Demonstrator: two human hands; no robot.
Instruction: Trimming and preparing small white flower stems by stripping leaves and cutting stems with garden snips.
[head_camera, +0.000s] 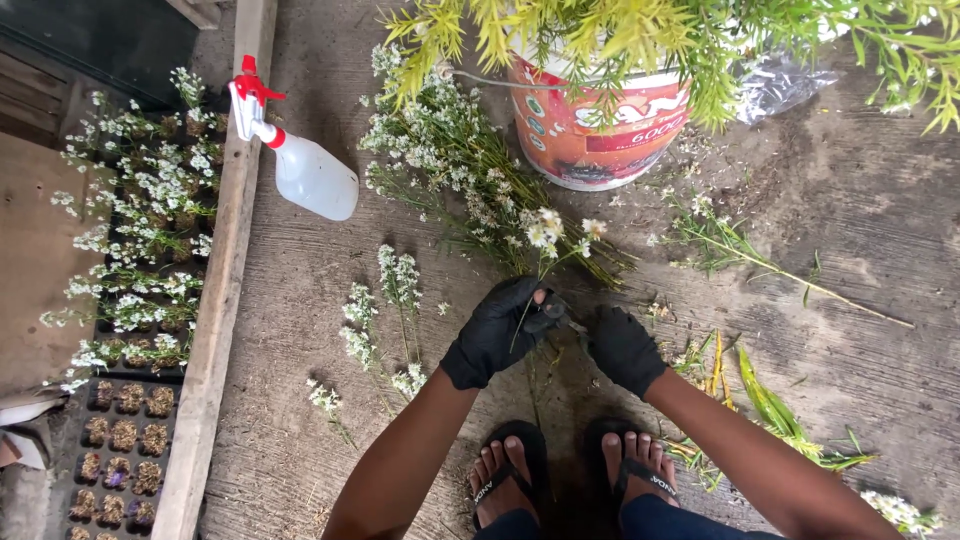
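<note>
Head view, looking straight down at a rough grey concrete floor (850, 200) strewn with soil crumbs and plant scraps.

Left hand (497, 330), in a black glove with one fingertip bare, is closed around a thin green flower stem (528, 305); the stem rises to a small cluster of white daisy-like blooms (548, 230) just above the hand. Right hand (622, 348), also in a black glove, sits just beside the left with fingers curled; what it grips, if anything, cannot be told. Both hands are low over the floor, directly above two feet in black flip-flops (515, 470).

Beyond the hands: a loose pile of fine white-flowered stems (450, 160), feathery in texture, lying against a round plastic bucket (590, 125). The bucket is white with a red-orange printed band and holds yellow-green needle-like foliage (650, 35) that overhangs it. Left of the pile lies a translucent white spray bottle (305, 170) with a red trigger, on its side, touching a weathered wooden plank (225, 300). Left of the plank, a black cell tray (120, 450) holds soil plugs; the far cells carry white-flowered cuttings (140, 220).

Short cut sprigs (400, 290) lie left of the left hand. Right of the right hand: long green leaf blades (770, 410) and a single long stem (790, 270).
</note>
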